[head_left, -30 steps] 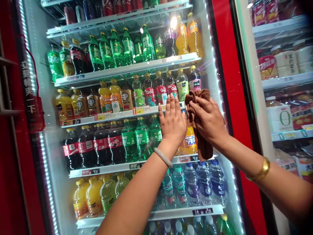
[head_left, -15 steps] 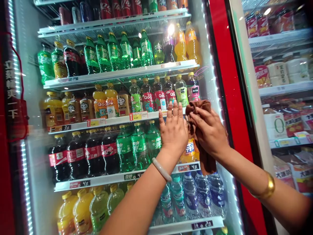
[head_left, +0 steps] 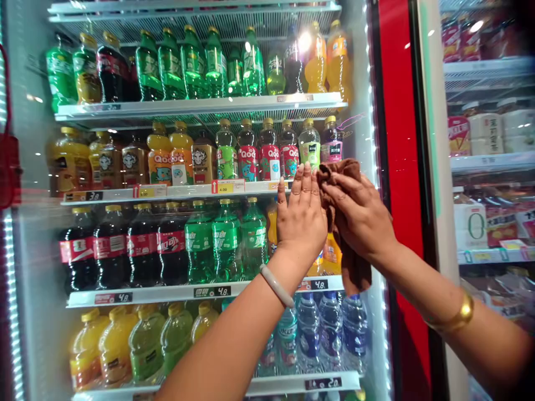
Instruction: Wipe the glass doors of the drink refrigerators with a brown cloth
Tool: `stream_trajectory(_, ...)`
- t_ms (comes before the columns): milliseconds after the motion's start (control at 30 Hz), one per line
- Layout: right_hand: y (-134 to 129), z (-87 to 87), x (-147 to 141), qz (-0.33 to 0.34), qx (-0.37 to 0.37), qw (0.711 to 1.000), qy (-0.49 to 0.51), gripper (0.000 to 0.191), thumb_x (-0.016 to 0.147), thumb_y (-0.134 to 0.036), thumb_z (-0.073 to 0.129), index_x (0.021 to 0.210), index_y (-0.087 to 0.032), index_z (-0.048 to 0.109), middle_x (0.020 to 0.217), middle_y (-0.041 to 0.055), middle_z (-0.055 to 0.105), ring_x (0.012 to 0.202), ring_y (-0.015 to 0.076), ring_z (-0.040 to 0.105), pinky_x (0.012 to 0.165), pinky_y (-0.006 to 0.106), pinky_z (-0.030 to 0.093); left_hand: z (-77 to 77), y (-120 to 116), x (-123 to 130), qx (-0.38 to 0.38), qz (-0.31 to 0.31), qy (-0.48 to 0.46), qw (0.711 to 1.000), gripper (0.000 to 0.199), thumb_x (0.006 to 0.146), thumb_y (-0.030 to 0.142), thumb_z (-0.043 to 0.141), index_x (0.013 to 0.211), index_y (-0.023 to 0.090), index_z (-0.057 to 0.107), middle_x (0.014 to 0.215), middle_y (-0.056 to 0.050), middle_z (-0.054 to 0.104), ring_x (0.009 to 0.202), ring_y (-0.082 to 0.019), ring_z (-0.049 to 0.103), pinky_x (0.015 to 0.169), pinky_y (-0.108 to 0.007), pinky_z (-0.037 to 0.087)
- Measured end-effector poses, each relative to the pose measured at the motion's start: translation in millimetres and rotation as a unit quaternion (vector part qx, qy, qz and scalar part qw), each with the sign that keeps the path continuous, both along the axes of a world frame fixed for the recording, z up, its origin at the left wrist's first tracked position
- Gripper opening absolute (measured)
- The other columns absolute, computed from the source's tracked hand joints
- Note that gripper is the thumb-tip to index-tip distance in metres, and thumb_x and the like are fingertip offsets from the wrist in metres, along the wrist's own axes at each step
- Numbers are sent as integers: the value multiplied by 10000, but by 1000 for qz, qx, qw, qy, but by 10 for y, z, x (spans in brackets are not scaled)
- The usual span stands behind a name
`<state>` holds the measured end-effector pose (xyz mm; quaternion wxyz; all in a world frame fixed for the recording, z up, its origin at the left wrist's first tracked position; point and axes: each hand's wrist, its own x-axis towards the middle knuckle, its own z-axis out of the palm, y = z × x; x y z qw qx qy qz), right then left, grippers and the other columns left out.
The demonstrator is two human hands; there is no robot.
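A brown cloth (head_left: 355,262) hangs in folds from my right hand (head_left: 361,217), whose fingers are wrapped round its bunched upper part against the glass door of a drinks cooler. Just left of it, my left hand (head_left: 301,217) lies flat with its fingers stretched out and pointing up, holding nothing. Its fingertips reach the level of the shelf with the Qoo bottles (head_left: 270,150). A pale bangle (head_left: 276,285) is on my left wrist and a gold one (head_left: 457,314) on my right. Part of the cloth is hidden behind my right fingers.
Behind the glass stand rows of bottles, with green ones (head_left: 225,239) and dark cola bottles (head_left: 112,245) on a middle shelf. A red door frame (head_left: 403,139) runs down the right side. Beyond it is another shelf unit (head_left: 489,161) with packaged goods.
The cooler and its shelves have shifted left and slightly up in view. Both hands keep nearly the same place in the picture, now further right relative to the shelves.
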<state>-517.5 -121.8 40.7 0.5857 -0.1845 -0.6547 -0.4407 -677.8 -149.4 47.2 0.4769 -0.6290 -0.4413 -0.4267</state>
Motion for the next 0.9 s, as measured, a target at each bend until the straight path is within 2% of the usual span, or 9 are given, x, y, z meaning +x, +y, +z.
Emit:
stream_trajectory(100,1,-5,68,-8,-20,999,36,472,1009,-259,603,1480,-286,591,1537,128,590,1441,369,545,1251,650,385,-29,8,53,3,-5,-6,1000,695,1057,281,369,1700,103,175,1781,-82,203,1680,-237,61,1388,-540,29)
stream_trajectory(200,1,-142,15,-4,-33,995,97,518,986,-291,644,1498,-324,576,1544,134,581,1426,398,554,1229,695,378,-61,5,86,-2,-3,-8,1000,683,1061,289,368,1700,127,190,1778,-61,230,1679,-226,82,1391,-525,81)
stream_trajectory(333,-13,-215,-102,18,-22,998,49,473,985,-272,614,1455,-318,607,1493,110,627,1423,359,563,1237,634,407,-83,-24,55,-11,9,5,1000,658,1066,293,354,1685,99,245,1777,-68,249,1674,-243,137,1394,-500,96)
stream_trajectory(433,0,-216,-18,8,-42,999,25,428,980,-275,607,1405,-316,644,1510,88,618,1451,343,535,1272,607,368,-120,-44,11,-14,4,17,1000,649,1069,300,343,1681,100,262,1775,-74,262,1672,-244,151,1396,-496,89)
stream_trajectory(567,10,-441,35,-8,-45,987,153,466,927,-256,664,1392,-283,657,1527,124,593,1412,363,565,1258,677,340,-214,-44,-12,-13,-23,24,999,658,1062,298,349,1687,121,247,1770,-66,276,1676,-241,129,1396,-513,70)
stream_trajectory(633,-20,-532,-24,-1,-57,989,138,439,939,-256,648,1377,-259,660,1512,131,603,1423,351,553,1255,661,356,-253,-49,-16,-21,-26,26,999,667,1055,291,351,1689,115,242,1773,-64,265,1678,-250,117,1396,-513,66)
stream_trajectory(733,-69,-484,-43,15,-88,996,23,340,997,-301,574,1317,-253,678,1489,101,625,1460,298,508,1281,579,352,-281,-93,-42,-50,-14,39,998,670,1044,266,331,1682,77,255,1781,-85,241,1680,-264,99,1398,-496,70)
stream_trajectory(800,-70,-409,25,0,-111,994,-17,315,1022,-356,545,1282,-259,694,1510,89,613,1445,278,511,1288,562,328,-291,-136,-74,-63,-11,49,997,658,1043,241,295,1678,71,267,1785,-89,235,1680,-251,93,1397,-467,60)
stream_trajectory(900,-50,-421,68,-13,-125,988,93,375,1003,-390,591,1336,-239,670,1546,125,564,1451,290,485,1283,581,294,-318,-167,-123,-76,-24,59,995,652,1042,209,241,1688,120,254,1792,-50,221,1681,-203,61,1390,-421,38)
